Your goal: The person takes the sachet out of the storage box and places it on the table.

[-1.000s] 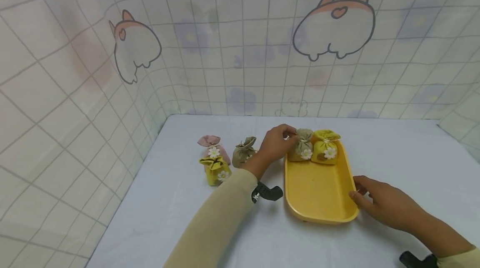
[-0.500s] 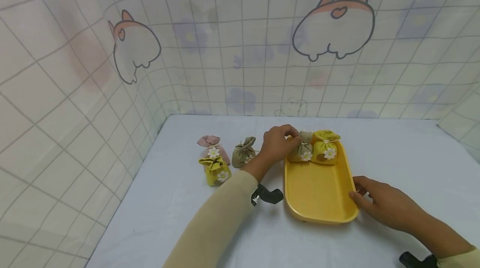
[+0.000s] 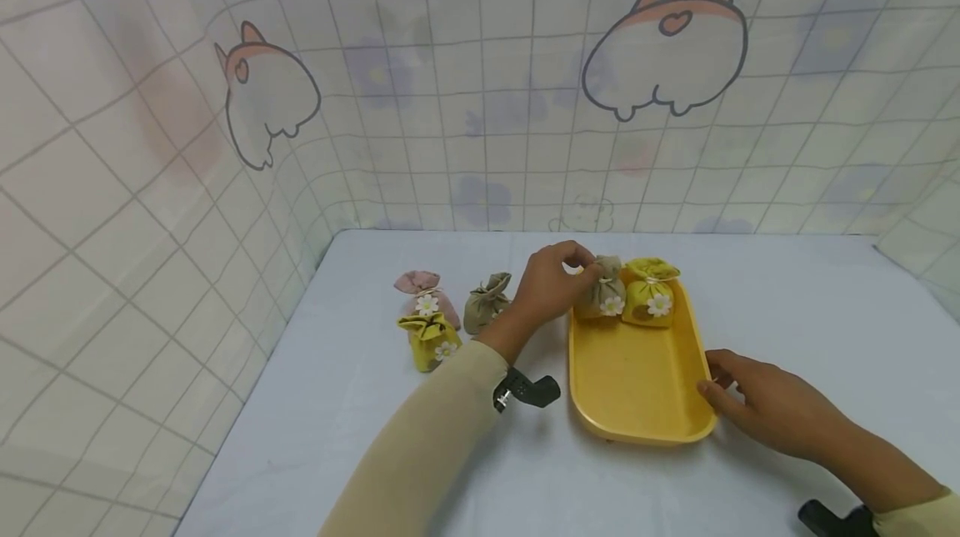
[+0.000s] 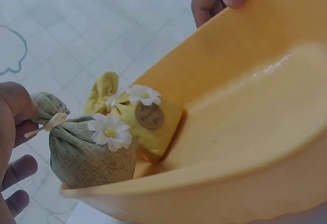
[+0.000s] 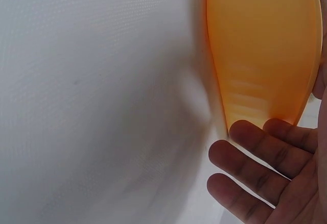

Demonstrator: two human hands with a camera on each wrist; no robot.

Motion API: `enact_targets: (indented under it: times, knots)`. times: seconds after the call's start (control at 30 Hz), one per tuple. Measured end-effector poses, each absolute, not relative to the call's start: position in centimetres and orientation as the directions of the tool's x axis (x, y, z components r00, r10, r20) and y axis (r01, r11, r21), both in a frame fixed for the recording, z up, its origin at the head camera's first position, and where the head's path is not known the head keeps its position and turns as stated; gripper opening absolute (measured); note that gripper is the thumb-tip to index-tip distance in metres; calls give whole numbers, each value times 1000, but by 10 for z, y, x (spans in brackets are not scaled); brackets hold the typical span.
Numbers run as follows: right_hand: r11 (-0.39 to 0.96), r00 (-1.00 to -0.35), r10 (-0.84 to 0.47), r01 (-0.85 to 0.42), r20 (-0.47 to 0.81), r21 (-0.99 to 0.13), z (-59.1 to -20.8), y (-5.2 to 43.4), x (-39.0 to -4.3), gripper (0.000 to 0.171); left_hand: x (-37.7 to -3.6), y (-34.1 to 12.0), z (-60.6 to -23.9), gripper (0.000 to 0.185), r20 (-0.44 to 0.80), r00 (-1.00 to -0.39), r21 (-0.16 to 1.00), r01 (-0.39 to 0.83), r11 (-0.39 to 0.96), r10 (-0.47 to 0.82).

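My left hand (image 3: 553, 283) pinches the gathered top of a grey-green drawstring sachet (image 4: 89, 152) that has a white daisy on its front. This sachet is at the far left corner of a yellow plastic tray (image 3: 637, 387), upright beside a yellow sachet (image 3: 649, 295) inside it. The yellow one carries a daisy and a round brown tag, plain in the left wrist view. At the tray's right side, my right hand (image 3: 780, 404) holds the rim, thumb over the edge and fingers (image 5: 250, 132) along the outer wall.
Left of the tray, on the white-covered table (image 3: 300, 437), stand a pink sachet (image 3: 442, 303), another yellow sachet (image 3: 427, 345) in front of it and a second grey-green sachet (image 3: 486, 308). My left forearm crosses in front of these. A checked cloth wall (image 3: 450, 103) rises behind.
My left hand and the grey-green sachet it pinches dip slightly, then come up a little again. My right hand stays on the tray rim, and the other sachets stay put.
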State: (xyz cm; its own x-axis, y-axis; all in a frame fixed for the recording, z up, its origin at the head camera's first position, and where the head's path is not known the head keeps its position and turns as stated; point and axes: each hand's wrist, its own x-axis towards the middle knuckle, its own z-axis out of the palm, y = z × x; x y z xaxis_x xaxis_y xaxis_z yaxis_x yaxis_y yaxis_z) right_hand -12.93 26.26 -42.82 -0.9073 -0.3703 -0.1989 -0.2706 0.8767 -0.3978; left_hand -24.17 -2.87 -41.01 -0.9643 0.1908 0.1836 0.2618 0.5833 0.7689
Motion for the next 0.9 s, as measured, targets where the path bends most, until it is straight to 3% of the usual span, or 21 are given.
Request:
enact_targets:
  times: [0.43, 0.9]
  knots:
    - [874, -906, -372, -267, -204, -407, -428, 263, -129, 65, -232, -40, -383, 11, 300, -933, 785, 360, 505, 199]
    - [875, -906, -371, -269, -202, -402, -429, 263, -129, 62, -226, -52, -374, 9, 314, -932, 787, 362, 500, 182]
